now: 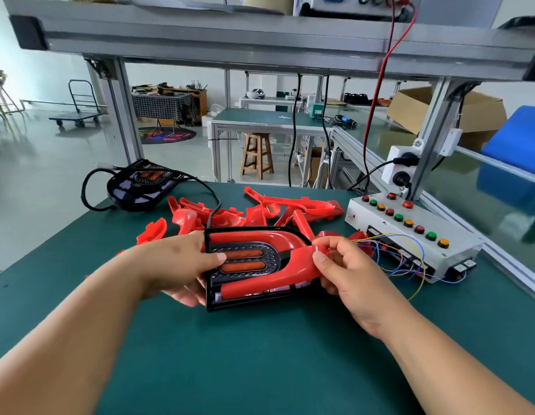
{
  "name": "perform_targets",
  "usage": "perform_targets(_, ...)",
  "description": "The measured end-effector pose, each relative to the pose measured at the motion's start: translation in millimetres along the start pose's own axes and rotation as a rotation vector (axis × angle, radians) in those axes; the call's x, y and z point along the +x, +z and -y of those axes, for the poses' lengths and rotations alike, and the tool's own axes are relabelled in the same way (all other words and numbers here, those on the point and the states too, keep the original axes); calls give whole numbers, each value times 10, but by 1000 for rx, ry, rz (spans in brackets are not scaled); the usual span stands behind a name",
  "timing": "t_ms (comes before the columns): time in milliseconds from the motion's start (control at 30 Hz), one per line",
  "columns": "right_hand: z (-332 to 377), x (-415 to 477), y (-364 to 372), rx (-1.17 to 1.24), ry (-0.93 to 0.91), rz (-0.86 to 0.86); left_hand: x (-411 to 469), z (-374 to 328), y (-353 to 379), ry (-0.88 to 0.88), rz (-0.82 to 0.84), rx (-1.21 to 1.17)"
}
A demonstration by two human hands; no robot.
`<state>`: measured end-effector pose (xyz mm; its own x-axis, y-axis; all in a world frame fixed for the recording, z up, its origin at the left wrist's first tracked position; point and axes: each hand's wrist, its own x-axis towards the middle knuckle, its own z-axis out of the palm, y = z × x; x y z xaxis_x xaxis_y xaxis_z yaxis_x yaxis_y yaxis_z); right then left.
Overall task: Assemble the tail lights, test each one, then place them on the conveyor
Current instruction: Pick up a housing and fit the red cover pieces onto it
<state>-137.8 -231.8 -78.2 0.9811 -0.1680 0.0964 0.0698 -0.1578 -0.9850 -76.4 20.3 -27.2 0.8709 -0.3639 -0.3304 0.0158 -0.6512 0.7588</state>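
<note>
- The tail light [248, 259] is held just above the green bench [260, 360], straight ahead of the person, with one hand at each end.
- The left hand [176, 265] sits at the light's 9 o'clock. Its thumb lies across the face by the orange reflectors and its fingers curl under the black housing, gripping it.
- The right hand [347, 280] is at 3 o'clock. Thumb and fingertips pinch the bend of the red lens [269, 281], whose lower arm looks not fully seated in the frame.
- Handling, as a judgement: it is light, rigid moulded plastic. The glossy lens is likely slippery and may scratch or crack at its clips if forced.
- It seems best held by the black rim, pressing the lens along its arms rather than at one spot.
- A black cable [214, 202] runs off at 12 o'clock and could snag when the light is moved.
- Loose red lenses [230, 215] lie at 12 o'clock, another housing [140, 187] at 10, the button test box [410, 232] at 2, and the conveyor [469, 187] beyond it.
</note>
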Motion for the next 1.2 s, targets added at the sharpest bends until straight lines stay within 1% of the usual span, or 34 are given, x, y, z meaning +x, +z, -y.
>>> perform_targets(67, -15, -15, 30, -199, -83, -18, 23, 15, 39, 3, -41, -45)
perform_targets(133, -8, -33, 40, -313, -129, -53, 23, 6, 59, -7, -53, -107)
perform_targets(233, 3, -48, 15, -402, -125, -83, -12, -18, 37, 0, 56, -166)
perform_targets(300, 7, -46, 10, -390, -117, -103, -30, -14, 38, 54, 111, -157)
perform_targets(367, 20, -53, 23, -300, -103, -108, -15, -6, 73, 98, 91, -184)
perform_targets(467, 2, -64, 32, -231, -79, -103, 63, 11, 127, 121, 65, -367)
perform_targets(533, -18, -63, 45, -254, -61, -109, 112, 29, 144, 133, 93, -478)
perform_targets(733, -4, -76, 18, -247, 62, -214, 180, 108, 141, 193, 133, -578)
perform_targets(800, 1, -77, -24, -320, 84, -199, 188, 118, 151, 216, 144, -617)
perform_targets(867, 2, -82, -35, -337, 93, -165, 195, 123, 166, 245, 150, -655)
perform_targets(933, 11, -89, -20, -219, 55, -113, 197, 130, 172, 288, 151, -691)
perform_targets(1033, 3, -68, -9, 75, 49, -1, 198, 130, 167, 365, 167, -739)
perform_targets(1133, 49, -78, -5, 350, 134, 97, 189, 125, 168, 443, 196, -728)
perform_targets(1200, 84, -88, 7, 479, 180, 134, 174, 111, 174, 483, 214, -683)
